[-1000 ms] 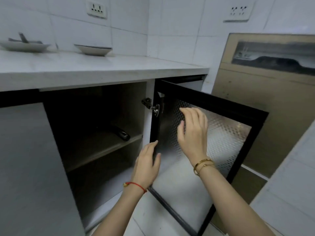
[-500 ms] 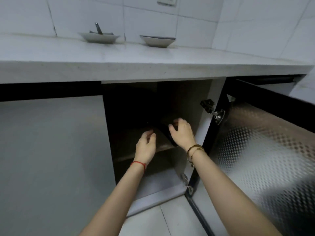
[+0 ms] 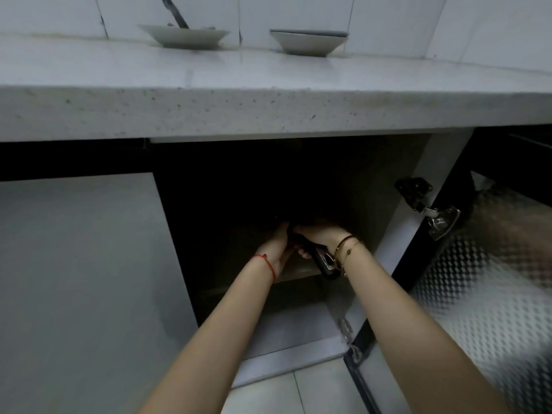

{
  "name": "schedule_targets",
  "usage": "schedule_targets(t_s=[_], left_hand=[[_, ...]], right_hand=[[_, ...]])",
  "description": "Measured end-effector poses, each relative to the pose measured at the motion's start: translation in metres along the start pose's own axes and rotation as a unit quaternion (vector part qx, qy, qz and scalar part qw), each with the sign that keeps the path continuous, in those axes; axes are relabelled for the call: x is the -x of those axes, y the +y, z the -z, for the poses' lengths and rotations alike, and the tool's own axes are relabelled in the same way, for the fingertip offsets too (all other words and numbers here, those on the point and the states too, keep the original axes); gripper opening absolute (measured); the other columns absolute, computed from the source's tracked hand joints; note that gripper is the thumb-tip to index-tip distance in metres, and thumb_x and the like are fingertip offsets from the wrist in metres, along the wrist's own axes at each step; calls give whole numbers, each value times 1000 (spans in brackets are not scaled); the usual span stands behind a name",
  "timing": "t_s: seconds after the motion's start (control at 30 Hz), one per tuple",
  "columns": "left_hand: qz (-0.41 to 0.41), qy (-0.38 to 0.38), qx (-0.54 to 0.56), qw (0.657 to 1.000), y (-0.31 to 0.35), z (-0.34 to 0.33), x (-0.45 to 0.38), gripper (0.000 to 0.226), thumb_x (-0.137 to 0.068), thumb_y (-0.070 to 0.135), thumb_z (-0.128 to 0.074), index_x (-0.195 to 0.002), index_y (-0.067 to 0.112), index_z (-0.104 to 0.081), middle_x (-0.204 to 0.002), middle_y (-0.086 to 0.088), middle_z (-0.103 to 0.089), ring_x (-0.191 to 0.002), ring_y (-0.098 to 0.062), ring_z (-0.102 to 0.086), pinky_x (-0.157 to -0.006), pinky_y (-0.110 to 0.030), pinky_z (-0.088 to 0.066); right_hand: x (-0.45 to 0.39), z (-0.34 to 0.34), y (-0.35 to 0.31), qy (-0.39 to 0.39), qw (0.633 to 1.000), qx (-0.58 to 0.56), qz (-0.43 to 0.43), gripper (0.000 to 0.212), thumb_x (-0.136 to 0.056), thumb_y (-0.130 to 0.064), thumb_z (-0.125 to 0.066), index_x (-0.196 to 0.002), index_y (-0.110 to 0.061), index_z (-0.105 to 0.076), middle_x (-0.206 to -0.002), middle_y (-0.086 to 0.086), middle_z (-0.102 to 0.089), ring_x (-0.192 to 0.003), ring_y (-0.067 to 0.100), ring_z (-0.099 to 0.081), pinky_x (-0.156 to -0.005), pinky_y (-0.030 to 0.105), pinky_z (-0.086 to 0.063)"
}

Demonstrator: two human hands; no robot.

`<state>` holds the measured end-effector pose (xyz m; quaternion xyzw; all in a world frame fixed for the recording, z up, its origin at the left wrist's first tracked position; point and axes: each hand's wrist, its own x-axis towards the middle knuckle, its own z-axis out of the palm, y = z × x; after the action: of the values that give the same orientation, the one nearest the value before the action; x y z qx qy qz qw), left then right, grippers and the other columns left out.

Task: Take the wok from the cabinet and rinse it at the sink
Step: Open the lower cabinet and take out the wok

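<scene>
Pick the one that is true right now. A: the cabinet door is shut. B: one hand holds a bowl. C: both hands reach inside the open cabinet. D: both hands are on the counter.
C: the left hand and right hand are in the cabinet at a dark handle.

Both forearms reach forward, converging. The left hand (image 3: 276, 245) is cupped, palm turned inward; the right hand (image 3: 318, 234) is curled palm-down, fingers (image 3: 304, 253) closed around a dark handle.
</scene>
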<state>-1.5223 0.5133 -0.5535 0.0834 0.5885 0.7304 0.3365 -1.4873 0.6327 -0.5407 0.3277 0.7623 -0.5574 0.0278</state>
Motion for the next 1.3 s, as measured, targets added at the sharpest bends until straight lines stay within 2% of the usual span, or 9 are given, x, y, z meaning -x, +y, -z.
schedule_targets(t_s=[0.13,0.3,0.47,0.83,0.93,1.03,1.13,1.23,1.3], left_hand=[[24,-6,16,1000,4,-2,-12,20,-101,31,-42,-99,17,-56,-88,-4,-57,-76,-14,-55,-69,-21,-47],[46,-1,96,994,5,-1,-19,30,-100,26,-46,-123,8,-51,-88,-5,-53,-68,-13,-49,-42,-14,-46],[41,-13,95,995,11,0,-15,18,-100,21,-44,-89,14,-55,-81,-4,-53,-64,-12,-45,-45,-16,-41],[95,-13,71,993,2,16,30,23,-99,20,-48,-79,11,-56,-67,-5,-41,-27,-5,-40,-31,-12,-33],[83,-25,83,993,-7,20,48,17,-97,14,-50,-85,5,-58,-67,-8,-46,-28,-6,-40,-30,-12,-32],[86,-45,66,993,-16,23,70,16,-96,15,-52,-91,3,-61,-53,-5,-49,-28,-8,-39,-30,-14,-31],[96,-67,48,992,-24,23,95,18,-98,18,-50,-93,4,-61,-36,2,-47,-27,-9,-38,-31,-16,-32],[98,-94,55,989,-27,23,126,17,-99,16,-47,-96,5,-60,-41,0,-56,-29,-9,-41,-31,-19,-35],[105,-111,65,986,-24,22,147,18,-100,14,-45,-95,5,-59,-45,0,-60,-30,-10,-42,-31,-20,-37]], right_hand=[[-7,-6,-8,-24,999,-18,-21,28,-98,-33,-52,-83,-10,-56,-63,2,-55,-40,7,-50,-37,15,-42],[-7,-11,-10,-60,990,-108,-62,22,-96,-28,-56,-81,-12,-53,-60,0,-50,-39,6,-44,-35,15,-38],[-5,-25,-9,-29,991,-125,-49,24,-96,-25,-56,-76,-14,-50,-57,-1,-45,-35,5,-42,-34,15,-36],[46,-64,5,38,978,-204,-23,19,-94,-10,-54,-75,-10,-50,-49,1,-44,-28,6,-40,-33,15,-35],[73,-71,13,54,978,-203,-16,7,-93,-9,-55,-98,-12,-52,-51,2,-43,-35,9,-41,-35,18,-36],[91,-77,29,74,980,-182,-12,61,-93,-10,-55,-147,-24,-30,-49,1,-44,-37,10,-42,-35,20,-38],[118,-83,41,91,985,-149,-13,77,-91,-10,-55,-154,-21,-13,-43,0,-47,-37,11,-44,-36,21,-39],[161,-83,42,105,989,-103,-11,52,-91,-11,-54,-141,-6,-39,-46,2,-49,-40,14,-47,-40,26,-44],[192,-84,37,114,990,-83,-21,21,-91,-14,-54,-113,-15,-55,-46,3,-49,-38,13,-48,-42,23,-46]])
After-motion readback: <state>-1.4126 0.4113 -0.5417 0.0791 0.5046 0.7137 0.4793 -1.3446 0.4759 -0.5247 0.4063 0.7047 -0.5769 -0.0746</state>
